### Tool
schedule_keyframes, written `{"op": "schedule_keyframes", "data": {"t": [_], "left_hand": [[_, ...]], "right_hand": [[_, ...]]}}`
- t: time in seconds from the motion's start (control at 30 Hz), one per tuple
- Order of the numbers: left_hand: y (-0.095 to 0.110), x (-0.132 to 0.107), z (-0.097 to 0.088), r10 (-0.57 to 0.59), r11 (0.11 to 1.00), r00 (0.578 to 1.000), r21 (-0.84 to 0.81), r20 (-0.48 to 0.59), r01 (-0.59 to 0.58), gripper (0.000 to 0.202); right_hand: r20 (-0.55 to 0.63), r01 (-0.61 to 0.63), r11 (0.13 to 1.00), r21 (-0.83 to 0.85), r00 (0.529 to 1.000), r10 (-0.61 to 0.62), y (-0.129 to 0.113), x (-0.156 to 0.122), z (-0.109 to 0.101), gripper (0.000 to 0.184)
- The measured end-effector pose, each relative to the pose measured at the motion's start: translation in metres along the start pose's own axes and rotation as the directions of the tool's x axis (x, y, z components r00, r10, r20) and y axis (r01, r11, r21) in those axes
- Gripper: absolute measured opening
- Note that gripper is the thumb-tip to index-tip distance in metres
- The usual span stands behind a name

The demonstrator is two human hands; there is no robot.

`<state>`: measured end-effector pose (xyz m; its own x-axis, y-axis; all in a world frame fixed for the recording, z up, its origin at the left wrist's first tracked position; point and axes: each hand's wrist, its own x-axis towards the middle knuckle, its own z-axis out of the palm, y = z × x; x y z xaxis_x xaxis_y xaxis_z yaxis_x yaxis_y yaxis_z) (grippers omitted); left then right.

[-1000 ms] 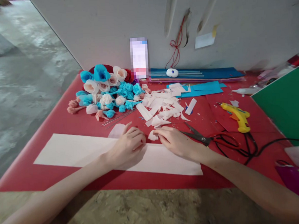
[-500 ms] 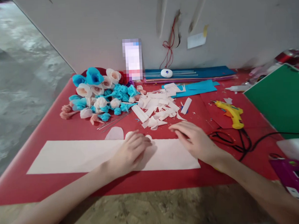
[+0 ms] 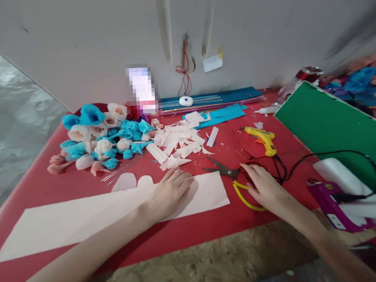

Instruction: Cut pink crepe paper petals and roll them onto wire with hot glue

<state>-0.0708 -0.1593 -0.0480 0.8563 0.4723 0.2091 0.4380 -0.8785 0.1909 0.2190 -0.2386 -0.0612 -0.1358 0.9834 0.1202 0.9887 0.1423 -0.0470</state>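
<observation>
My left hand [image 3: 170, 191] lies flat on a long white paper strip [image 3: 76, 222], fingers stretched toward its far edge. Just beyond the strip are rounded petal-shaped paper pieces [image 3: 126, 182], one partly under the strip. To the right, my right hand [image 3: 263, 185] reaches over the handles of a pair of scissors [image 3: 228, 172], thumb and fingers apart. The dark blades lie spread on the red table, pointing left, and a yellow handle loop shows below the hand. Part of the handles is hidden by the fingers.
White paper scraps [image 3: 178, 143] are heaped mid-table. Blue, white and pink paper flowers [image 3: 113, 136] lie at left. A yellow glue gun [image 3: 262, 140], black cable, green board [image 3: 333, 130] and purple power strip [image 3: 326, 205] are at right. A phone [image 3: 142, 89] leans against the wall.
My right hand has moved right and back from the strip to the scissors, which now show. My left hand stays on the strip. The view has turned right.
</observation>
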Motion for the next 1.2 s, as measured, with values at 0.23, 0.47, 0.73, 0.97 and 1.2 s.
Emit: {"op": "schedule_keyframes", "data": {"t": [0.23,0.47,0.73,0.97,1.2], "left_hand": [[0.003,0.012,0.019,-0.004,1.0,0.998,0.028,-0.061,0.006,0.024],[-0.001,0.006,0.015,0.067,0.998,0.996,0.003,-0.06,-0.067,0.029],[0.002,0.009,0.016,0.062,0.994,0.997,-0.085,-0.045,-0.066,0.027],[0.002,0.008,0.011,0.066,0.993,0.998,-0.096,0.016,-0.064,0.039],[0.013,0.034,-0.001,0.192,0.971,0.968,-0.172,0.16,-0.165,0.031]], "right_hand": [[0.011,0.06,0.998,0.026,0.998,-0.06,0.0,-0.003,-0.002,0.058],[-0.067,-0.02,1.0,0.005,0.998,0.02,-0.011,0.001,-0.003,0.061],[-0.221,-0.11,0.989,0.098,0.967,0.13,0.006,-0.004,-0.032,0.039],[-0.095,0.212,0.977,0.001,0.973,-0.211,0.027,-0.041,-0.038,0.059],[0.003,0.275,0.943,-0.186,0.96,-0.279,0.032,-0.054,-0.025,0.062]]}}
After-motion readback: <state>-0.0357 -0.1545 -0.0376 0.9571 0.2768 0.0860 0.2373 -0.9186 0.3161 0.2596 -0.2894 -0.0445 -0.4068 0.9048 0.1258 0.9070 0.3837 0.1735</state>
